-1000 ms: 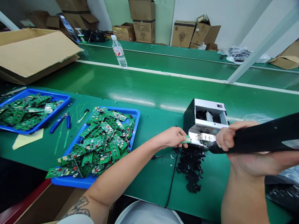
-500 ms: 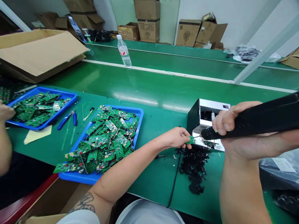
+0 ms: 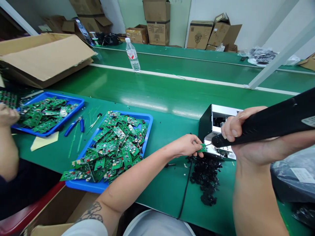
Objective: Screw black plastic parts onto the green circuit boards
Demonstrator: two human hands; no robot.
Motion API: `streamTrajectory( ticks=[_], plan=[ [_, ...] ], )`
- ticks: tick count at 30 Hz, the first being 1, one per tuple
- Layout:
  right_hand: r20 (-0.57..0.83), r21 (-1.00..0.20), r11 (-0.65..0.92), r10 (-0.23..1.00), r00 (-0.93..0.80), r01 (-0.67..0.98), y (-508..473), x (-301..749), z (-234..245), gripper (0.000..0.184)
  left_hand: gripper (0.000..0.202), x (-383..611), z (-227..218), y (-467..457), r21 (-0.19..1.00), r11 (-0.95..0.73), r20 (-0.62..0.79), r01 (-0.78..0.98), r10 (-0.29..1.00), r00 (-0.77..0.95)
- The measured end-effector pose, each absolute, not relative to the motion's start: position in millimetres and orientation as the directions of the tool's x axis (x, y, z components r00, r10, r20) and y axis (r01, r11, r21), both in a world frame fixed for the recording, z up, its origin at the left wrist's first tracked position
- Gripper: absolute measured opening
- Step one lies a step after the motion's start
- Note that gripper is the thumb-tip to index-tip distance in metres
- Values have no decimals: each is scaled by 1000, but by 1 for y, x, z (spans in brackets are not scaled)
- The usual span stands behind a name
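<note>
My left hand (image 3: 186,145) pinches a small green circuit board (image 3: 202,147) in front of a silver and black machine (image 3: 214,131). My right hand (image 3: 246,136) is wrapped round a long black power screwdriver (image 3: 265,126), whose tip touches the small board. Below the machine lies a heap of small black parts (image 3: 206,177). A black cable (image 3: 184,190) runs from the machine toward me.
A blue tray (image 3: 145,119) heaped with several green boards sits left of my arm. A second blue tray (image 3: 76,102) of boards stands further left, with blue pliers (image 3: 73,124) between. Another person's hand (image 3: 8,114) is at the far left. A water bottle (image 3: 133,55) and cardboard boxes stand behind.
My right hand has lifted the screwdriver from the machine's front and set its tip on the small board. Another person's arm has come into view at the left. The view shifted slightly.
</note>
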State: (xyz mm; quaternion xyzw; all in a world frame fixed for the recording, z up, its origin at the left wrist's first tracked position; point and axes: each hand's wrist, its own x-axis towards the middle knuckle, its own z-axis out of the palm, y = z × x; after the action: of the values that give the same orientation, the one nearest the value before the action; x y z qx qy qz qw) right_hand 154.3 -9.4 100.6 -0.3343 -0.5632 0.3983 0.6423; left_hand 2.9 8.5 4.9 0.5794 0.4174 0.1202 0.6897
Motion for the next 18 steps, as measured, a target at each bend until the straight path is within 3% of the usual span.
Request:
streamTrajectory(
  ticks=[15,18],
  plan=[
    [513,-852,500,856,-57,-155,-20,165,93,79,19,2,1,8,912,231,-402,338,663,632],
    [450,-873,460,888,97,-160,-36,176,98,71,19,1,7,7,906,224,-412,359,662,627]
  ],
)
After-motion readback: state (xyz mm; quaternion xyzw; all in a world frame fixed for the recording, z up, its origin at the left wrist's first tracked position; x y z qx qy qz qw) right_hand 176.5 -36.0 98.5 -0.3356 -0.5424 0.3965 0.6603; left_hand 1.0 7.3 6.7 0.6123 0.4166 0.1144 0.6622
